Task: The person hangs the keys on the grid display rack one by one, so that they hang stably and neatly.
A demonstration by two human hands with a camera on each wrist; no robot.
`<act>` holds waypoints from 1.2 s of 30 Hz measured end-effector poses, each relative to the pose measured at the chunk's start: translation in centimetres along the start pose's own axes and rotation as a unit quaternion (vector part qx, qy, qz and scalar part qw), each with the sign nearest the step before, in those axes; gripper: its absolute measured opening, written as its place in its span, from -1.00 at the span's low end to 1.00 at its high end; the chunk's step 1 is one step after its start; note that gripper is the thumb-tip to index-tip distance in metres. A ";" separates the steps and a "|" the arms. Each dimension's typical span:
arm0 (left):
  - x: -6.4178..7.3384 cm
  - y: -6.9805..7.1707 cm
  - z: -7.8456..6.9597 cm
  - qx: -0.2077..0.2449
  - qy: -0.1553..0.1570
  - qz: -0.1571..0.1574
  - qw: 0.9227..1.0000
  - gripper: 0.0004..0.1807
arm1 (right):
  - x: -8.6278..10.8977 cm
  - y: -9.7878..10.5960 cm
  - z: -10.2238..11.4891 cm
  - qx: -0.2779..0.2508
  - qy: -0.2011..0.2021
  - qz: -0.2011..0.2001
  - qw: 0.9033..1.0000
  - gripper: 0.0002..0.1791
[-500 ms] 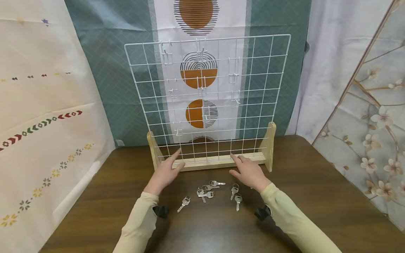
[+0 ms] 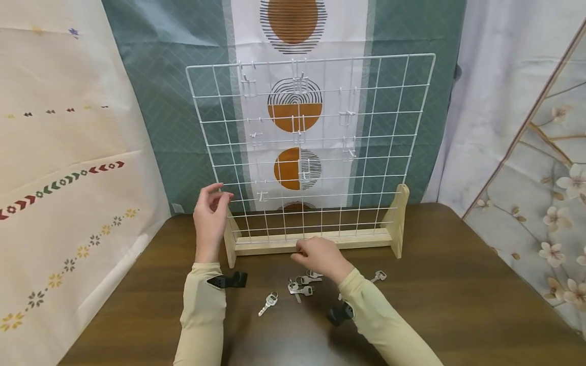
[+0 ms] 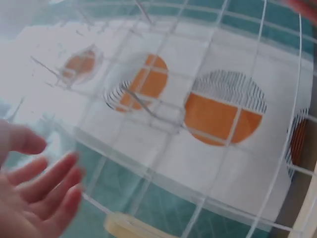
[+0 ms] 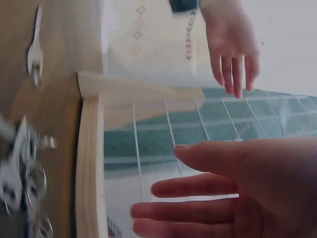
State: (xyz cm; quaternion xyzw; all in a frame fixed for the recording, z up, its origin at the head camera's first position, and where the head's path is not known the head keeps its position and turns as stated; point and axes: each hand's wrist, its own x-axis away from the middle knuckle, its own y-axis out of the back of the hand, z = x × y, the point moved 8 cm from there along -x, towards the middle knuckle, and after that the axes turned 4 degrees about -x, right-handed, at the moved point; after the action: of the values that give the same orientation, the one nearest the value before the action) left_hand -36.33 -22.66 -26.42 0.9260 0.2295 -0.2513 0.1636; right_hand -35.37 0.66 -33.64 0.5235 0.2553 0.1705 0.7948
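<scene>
My left hand (image 2: 211, 216) is raised beside the left wooden post (image 2: 230, 239) of a white wire grid rack (image 2: 311, 60). Its fingers are loosely bent and hold nothing; the left wrist view shows the fingers (image 3: 54, 183) in front of the grid. Low before the rack's wooden base bar (image 2: 270, 248), my right hand (image 2: 322, 256) hovers over the table, and its relaxed fingers (image 4: 183, 210) have nothing between them. Several silver keys with rings (image 2: 302, 291) lie bunched just below that hand. A single key (image 2: 268, 303) lies to their left.
Small white hooks (image 2: 346, 118) hang on the grid at different heights. Another key (image 2: 380, 276) lies to the right of my right wrist, whose forearm partly covers one more. Patterned cloths (image 2: 169, 101) hang behind and beside the brown table (image 2: 151, 305).
My left hand has moved left and up toward the left post. The right hand has shifted left, over the keys, uncovering a key on the right. The head view has shifted slightly.
</scene>
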 end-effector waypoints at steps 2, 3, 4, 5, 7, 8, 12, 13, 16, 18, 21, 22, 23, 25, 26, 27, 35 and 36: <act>-0.1 0.4 1.1 0.024 0.007 -0.030 0.999 -0.52 | 0.0 -1.3 0.6 -0.004 0.007 0.028 1.000 -0.80; -0.2 0.4 1.9 0.027 0.013 -0.030 0.999 -0.44 | 0.1 -1.9 0.8 -0.001 0.008 0.043 0.999 -0.80; -0.2 0.3 2.6 0.031 0.020 -0.021 0.999 -0.36 | 0.2 -2.5 0.8 0.002 0.007 0.055 0.998 -0.81; -0.2 0.1 3.5 0.032 0.029 -0.005 0.999 -0.28 | 0.3 -3.0 0.7 0.007 0.005 0.066 0.998 -0.81; -0.3 -0.5 5.0 0.028 0.045 0.034 0.998 -0.14 | 0.4 -3.9 0.4 0.014 -0.003 0.082 0.997 -0.81; -0.4 -0.7 5.6 0.027 0.050 0.049 0.997 -0.10 | 0.5 -4.2 0.2 0.016 -0.008 0.087 0.996 -0.80; -0.3 -1.6 7.8 0.041 0.076 0.070 0.994 -0.07 | 0.7 -5.5 -0.2 0.030 -0.016 0.094 0.995 -0.74; -0.2 -1.7 8.3 0.044 0.083 0.067 0.993 -0.09 | 0.7 -5.9 -0.3 0.033 -0.016 0.096 0.995 -0.71; 0.2 -2.1 8.8 0.044 0.100 0.057 0.992 -0.17 | 0.9 -6.6 -0.2 0.043 -0.012 0.096 0.994 -0.68; 0.2 -2.3 8.7 0.038 0.101 0.048 0.993 -0.22 | 0.8 -6.6 -0.3 0.049 -0.011 0.092 0.994 -0.68; 0.3 -2.3 8.5 0.028 0.095 0.028 0.995 -0.28 | 0.6 -6.5 -0.4 0.052 -0.009 0.084 0.995 -0.67; 0.3 -2.2 8.5 0.030 0.093 0.019 0.995 -0.29 | 0.6 -6.5 -0.4 0.051 -0.008 0.084 0.995 -0.66; 0.3 -2.1 8.5 0.033 0.093 0.011 0.995 -0.30 | 0.5 -6.5 -0.4 0.049 -0.007 0.084 0.995 -0.65; 0.3 -1.9 8.6 0.038 0.092 -0.004 0.995 -0.32 | 0.4 -6.7 -0.4 0.043 -0.002 0.086 0.995 -0.64; 0.3 -1.7 8.6 0.042 0.092 -0.010 0.995 -0.32 | 0.3 -6.8 -0.4 0.042 0.002 0.086 0.995 -0.64; 0.3 -1.7 8.7 0.046 0.091 -0.013 0.995 -0.33 | 0.3 -6.9 -0.4 0.042 0.006 0.085 0.995 -0.64; -1.2 -1.5 8.6 0.041 0.090 -0.014 0.995 -0.29 | -1.2 -6.9 -0.1 0.060 0.033 0.054 0.996 -0.75; -1.5 -1.4 8.6 0.043 0.087 -0.016 0.995 -0.28 | -1.5 -6.7 0.0 0.060 0.036 0.049 0.996 -0.76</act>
State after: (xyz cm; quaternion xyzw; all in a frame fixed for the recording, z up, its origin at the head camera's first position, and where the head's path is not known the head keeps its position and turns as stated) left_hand -41.52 -25.54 -32.93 0.9467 0.2465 -0.1822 0.0991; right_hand -36.57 -2.80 -39.45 0.5760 0.2673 0.2125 0.7427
